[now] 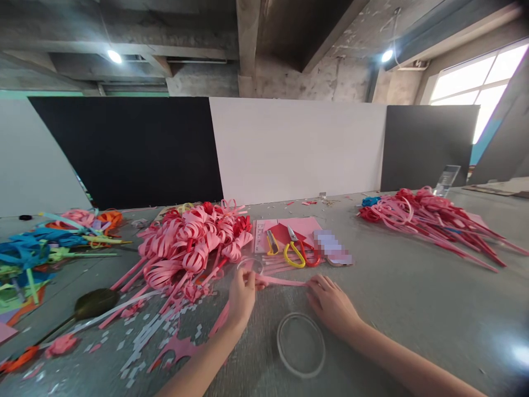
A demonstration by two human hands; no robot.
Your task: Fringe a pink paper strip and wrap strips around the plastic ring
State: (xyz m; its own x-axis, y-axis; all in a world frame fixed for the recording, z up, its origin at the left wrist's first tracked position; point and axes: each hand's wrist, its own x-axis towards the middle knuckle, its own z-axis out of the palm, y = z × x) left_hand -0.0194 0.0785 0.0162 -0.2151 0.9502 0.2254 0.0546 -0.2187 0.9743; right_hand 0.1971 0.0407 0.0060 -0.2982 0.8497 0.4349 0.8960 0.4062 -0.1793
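Observation:
A pink paper strip [285, 281] runs between my two hands over the grey table. My left hand [243, 292] pinches its left end, close to a clear ring that looks like a tape roll [255, 265]. At the other end, the fingers of my right hand [333, 303] close on the strip against the tabletop. Just beyond the strip lie red-and-yellow-handled scissors [301, 255], a yellow utility knife [272, 242] and more pink strips on pink paper sheets [309, 225]. A clear round ring [281, 353] rests nearer to me, between my forearms.
Pink looped paper flowers [198, 237] are heaped at left, with paper scraps [144, 336] before them. Colourful paper pieces [37, 248] lie farther left. A blurred phone [333, 248] sits right of the scissors; another pink-red bundle [430, 215] is at right. Boards [297, 149] edge the back.

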